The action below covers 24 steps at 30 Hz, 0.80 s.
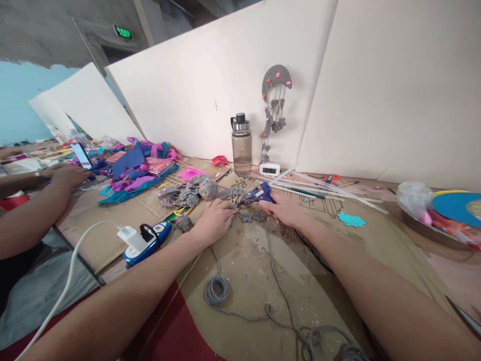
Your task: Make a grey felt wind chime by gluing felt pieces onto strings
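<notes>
In my right hand (284, 207) is a blue hot glue gun (260, 192), with the fingers wrapped round its handle and its nozzle pointing left. My left hand (215, 219) rests low over the cardboard, its fingers drawn together just by the nozzle; whatever they pinch is too small or hidden to make out. Small grey flower-like pieces (252, 216) lie below the gun, between the hands. Behind my left hand sit a ball of grey yarn (209, 188) and a heap of grey crafted pieces (180, 194). A coil of grey cord (216, 290) trails across the cardboard nearer me.
A water bottle (241, 148) and small clock (269, 169) stand by the white panel, where a grey moon hanging (277, 74) leans. White glue sticks (326, 186) lie right, beyond a turquoise piece (351, 219). Left are a power strip (148, 244), fabric scraps (131, 163) and another person's arms.
</notes>
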Each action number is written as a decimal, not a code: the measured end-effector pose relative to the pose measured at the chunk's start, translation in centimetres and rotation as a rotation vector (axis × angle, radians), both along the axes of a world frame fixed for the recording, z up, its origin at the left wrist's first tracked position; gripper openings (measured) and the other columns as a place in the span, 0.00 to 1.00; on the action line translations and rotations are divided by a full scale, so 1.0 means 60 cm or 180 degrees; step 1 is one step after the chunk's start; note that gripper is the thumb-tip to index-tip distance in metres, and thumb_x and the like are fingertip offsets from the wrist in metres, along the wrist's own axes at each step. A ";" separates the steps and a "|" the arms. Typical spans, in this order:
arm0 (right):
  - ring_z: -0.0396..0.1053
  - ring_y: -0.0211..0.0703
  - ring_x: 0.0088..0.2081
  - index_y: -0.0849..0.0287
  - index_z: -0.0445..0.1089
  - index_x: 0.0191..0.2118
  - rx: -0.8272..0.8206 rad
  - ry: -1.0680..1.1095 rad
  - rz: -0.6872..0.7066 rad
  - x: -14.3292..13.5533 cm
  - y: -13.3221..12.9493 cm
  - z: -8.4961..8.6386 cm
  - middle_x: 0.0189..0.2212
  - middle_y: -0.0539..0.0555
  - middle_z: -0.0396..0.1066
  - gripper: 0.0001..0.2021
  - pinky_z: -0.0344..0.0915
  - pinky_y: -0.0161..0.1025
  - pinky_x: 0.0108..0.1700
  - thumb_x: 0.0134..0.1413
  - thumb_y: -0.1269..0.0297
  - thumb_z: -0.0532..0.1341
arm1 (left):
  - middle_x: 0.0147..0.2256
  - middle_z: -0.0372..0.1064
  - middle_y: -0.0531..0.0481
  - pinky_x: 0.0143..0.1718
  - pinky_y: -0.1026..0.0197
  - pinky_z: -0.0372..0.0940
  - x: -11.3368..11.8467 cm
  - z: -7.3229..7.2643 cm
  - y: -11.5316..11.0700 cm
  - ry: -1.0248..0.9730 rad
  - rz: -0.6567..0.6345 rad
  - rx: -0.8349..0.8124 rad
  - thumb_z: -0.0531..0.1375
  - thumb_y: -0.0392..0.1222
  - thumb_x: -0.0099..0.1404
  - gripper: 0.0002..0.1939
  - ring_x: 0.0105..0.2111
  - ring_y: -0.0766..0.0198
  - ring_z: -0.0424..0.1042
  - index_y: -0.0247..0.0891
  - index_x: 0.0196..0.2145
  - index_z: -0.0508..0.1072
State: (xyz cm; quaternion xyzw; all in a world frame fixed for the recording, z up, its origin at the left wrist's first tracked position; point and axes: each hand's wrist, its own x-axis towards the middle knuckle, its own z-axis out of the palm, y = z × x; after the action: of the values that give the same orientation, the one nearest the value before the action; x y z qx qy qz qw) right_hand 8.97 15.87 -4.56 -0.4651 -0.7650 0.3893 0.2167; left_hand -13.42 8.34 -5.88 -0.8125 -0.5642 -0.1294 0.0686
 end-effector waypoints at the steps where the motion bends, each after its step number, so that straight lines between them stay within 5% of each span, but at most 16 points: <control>1: 0.60 0.31 0.14 0.57 0.58 0.28 0.0018 -0.0014 0.0006 0.001 0.001 0.000 0.21 0.45 0.62 0.10 0.60 0.32 0.16 0.58 0.59 0.53 | 0.48 0.72 0.46 0.49 0.51 0.59 0.000 0.000 0.000 -0.0001 -0.0002 0.0001 0.50 0.39 0.68 0.17 0.47 0.55 0.65 0.41 0.46 0.77; 24: 0.60 0.31 0.15 0.57 0.58 0.29 -0.0077 0.0063 0.0017 0.002 -0.001 0.000 0.22 0.46 0.62 0.10 0.60 0.32 0.17 0.58 0.58 0.54 | 0.47 0.72 0.46 0.49 0.52 0.59 -0.004 -0.005 0.003 -0.0029 -0.0046 -0.0013 0.50 0.39 0.68 0.17 0.46 0.56 0.65 0.40 0.47 0.76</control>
State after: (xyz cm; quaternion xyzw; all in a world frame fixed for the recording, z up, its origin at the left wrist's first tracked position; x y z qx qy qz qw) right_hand 9.10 15.79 -4.54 -0.4618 -0.7592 0.4037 0.2176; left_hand -13.66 8.53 -6.17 -0.8161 -0.5589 -0.1325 0.0634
